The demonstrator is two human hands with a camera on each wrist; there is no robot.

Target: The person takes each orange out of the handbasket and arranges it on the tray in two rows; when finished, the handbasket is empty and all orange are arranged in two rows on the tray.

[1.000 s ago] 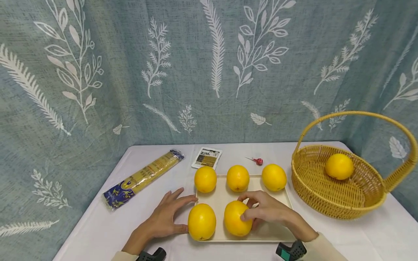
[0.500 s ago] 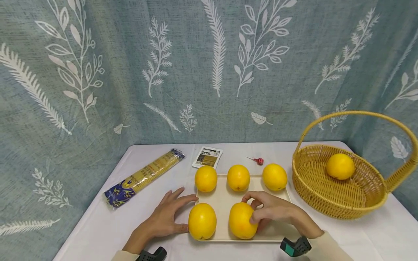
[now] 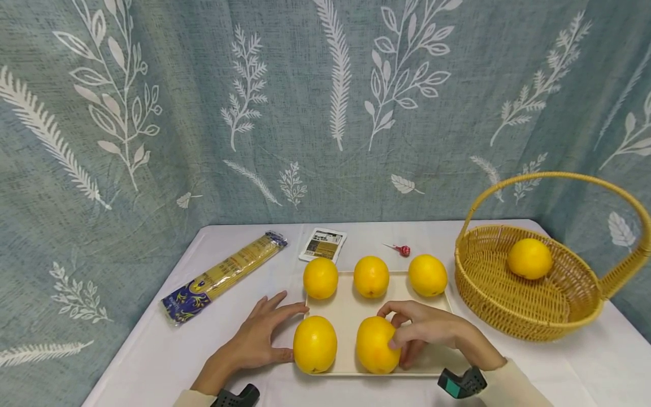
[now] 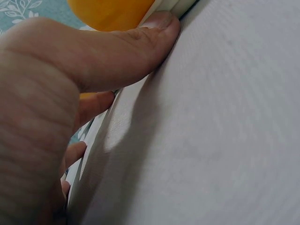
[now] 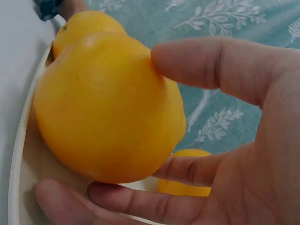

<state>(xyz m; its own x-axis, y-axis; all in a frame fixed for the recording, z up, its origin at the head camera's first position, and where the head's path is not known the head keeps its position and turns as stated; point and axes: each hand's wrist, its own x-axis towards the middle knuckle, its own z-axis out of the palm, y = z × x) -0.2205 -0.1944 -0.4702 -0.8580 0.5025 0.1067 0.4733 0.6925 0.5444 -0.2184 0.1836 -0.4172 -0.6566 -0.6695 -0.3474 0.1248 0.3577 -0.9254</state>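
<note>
Several oranges stand on a cream rectangular tray (image 3: pixel 351 311): three in the back row, including the middle one (image 3: pixel 371 277), and two in front. My right hand (image 3: pixel 432 330) holds the front orange on the right (image 3: pixel 375 346). In the right wrist view its thumb presses one side of that orange (image 5: pixel 108 108), with fingers low on the other. My left hand (image 3: pixel 256 339) rests at the tray's left edge, fingers spread, beside the front left orange (image 3: pixel 315 345). In the left wrist view the thumb (image 4: pixel 126 56) lies against the tray edge, just below an orange (image 4: pixel 110 11).
A wicker basket (image 3: pixel 488 311) with a tall handle stands at the right, one orange (image 3: pixel 530 259) inside. Behind the tray lie a white packet (image 3: pixel 322 246) and a red lollipop (image 3: pixel 404 251). A long pack of noodles (image 3: pixel 224 277) lies at the left.
The held orange and my right hand have shifted a little to the right and toward me on the tray, then stayed nearly still. My left hand has not moved.
</note>
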